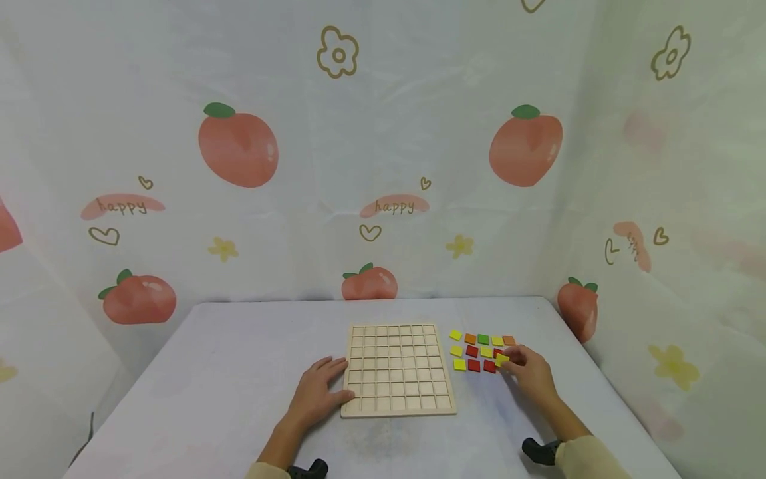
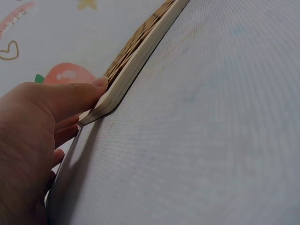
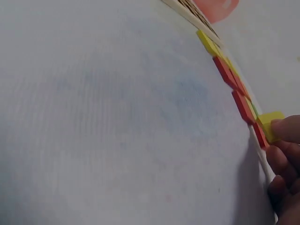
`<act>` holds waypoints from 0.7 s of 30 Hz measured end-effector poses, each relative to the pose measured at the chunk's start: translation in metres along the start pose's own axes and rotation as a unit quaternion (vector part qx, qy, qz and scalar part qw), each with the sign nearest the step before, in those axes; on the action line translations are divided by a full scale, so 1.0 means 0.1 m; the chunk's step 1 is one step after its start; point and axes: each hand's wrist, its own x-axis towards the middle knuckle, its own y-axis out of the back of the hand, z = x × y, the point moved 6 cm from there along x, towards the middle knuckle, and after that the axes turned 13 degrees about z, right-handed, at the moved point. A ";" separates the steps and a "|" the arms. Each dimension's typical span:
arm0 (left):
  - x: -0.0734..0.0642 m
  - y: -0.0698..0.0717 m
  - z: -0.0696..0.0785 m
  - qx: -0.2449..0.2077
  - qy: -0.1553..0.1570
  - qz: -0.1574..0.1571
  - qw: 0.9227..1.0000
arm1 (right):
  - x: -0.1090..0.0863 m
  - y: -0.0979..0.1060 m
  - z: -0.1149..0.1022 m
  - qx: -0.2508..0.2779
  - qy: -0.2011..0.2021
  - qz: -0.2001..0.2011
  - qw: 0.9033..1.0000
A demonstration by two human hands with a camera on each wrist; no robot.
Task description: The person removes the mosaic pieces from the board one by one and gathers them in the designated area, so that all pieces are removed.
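Note:
A square wooden grid board with shallow compartments lies on the table. My left hand rests at its left edge; in the left wrist view the thumb lies on the rim near a corner, fingers beside the edge. My right hand pinches a yellow square tile between thumb and fingertips. That tile is tilted over the right end of the nearest tile row. Laid in rows right of the board are yellow, red, orange and green tiles, among them a green tile and a red tile.
The white-covered table meets a patterned curtain at the back and another on the right. Dark wrist straps sit on both forearms. An orange tile lies just beyond the right fingers.

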 end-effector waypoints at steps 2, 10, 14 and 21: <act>0.00 0.00 0.00 0.000 0.000 0.000 1.000 | 0.01 0.02 0.03 -0.009 0.001 -0.003 1.000; 0.02 -0.02 -0.01 0.001 0.008 -0.002 1.000 | 0.02 0.06 0.08 -0.031 0.012 -0.019 0.999; 0.02 -0.03 -0.02 0.004 0.008 -0.003 1.000 | 0.02 0.05 0.11 -0.030 0.012 -0.022 0.999; 0.00 -0.02 -0.02 0.003 0.006 -0.005 1.000 | 0.02 0.02 0.14 -0.031 0.019 -0.020 0.999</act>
